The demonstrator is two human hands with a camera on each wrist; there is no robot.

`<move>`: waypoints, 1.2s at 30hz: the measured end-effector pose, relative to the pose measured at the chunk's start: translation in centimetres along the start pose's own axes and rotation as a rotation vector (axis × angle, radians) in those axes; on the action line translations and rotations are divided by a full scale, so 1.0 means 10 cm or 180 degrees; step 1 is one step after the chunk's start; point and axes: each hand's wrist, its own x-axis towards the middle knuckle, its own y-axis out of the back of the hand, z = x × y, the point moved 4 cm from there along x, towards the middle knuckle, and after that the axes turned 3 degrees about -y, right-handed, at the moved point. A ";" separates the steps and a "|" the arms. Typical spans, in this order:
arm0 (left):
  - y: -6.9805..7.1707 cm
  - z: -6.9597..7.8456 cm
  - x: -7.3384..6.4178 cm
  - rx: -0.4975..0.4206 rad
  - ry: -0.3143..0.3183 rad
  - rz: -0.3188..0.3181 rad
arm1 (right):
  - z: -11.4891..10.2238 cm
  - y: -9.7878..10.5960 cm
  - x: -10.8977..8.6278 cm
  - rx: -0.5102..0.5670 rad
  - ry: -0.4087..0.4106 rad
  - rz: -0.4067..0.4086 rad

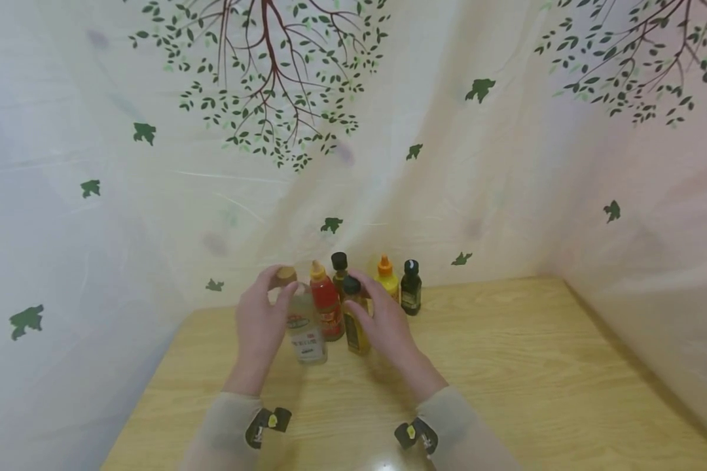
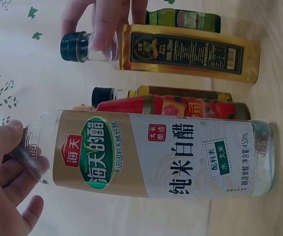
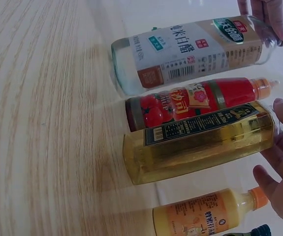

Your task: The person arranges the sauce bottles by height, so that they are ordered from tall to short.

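Note:
My left hand (image 1: 258,330) pinches a clear glass bottle of white rice vinegar (image 2: 153,157) at its capped neck. The bottle leans a little, its base close over the wooden table. The right hand (image 1: 391,324) holds a square bottle of golden oil (image 3: 200,142) by the neck, below its dark cap; a black label runs down one side. Between and just behind these two stands a red ketchup bottle (image 1: 328,311) with a yellowish nozzle. Another bottle with a dark cap (image 1: 339,261) is behind it, partly hidden by the oil bottle and right fingers.
A yellow squeeze bottle (image 3: 193,215) with an orange cap stands to the right, partly behind the right hand. Beyond it is a small dark green bottle (image 1: 411,292). The wooden table (image 1: 507,366) meets a pale curtain (image 1: 389,196) printed with leaves at its back.

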 end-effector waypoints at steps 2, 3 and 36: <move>0.04 -0.03 0.03 0.0032 -0.0047 0.0054 | 0.00 0.01 0.01 -0.0012 0.0007 0.0011; 0.06 -0.04 0.04 0.0048 -0.0069 0.0072 | -0.01 0.01 0.01 -0.0019 0.0005 0.0015; 0.62 -0.73 0.38 0.0320 0.0543 0.0062 | -0.03 0.02 -0.03 -0.0049 0.0000 -0.0014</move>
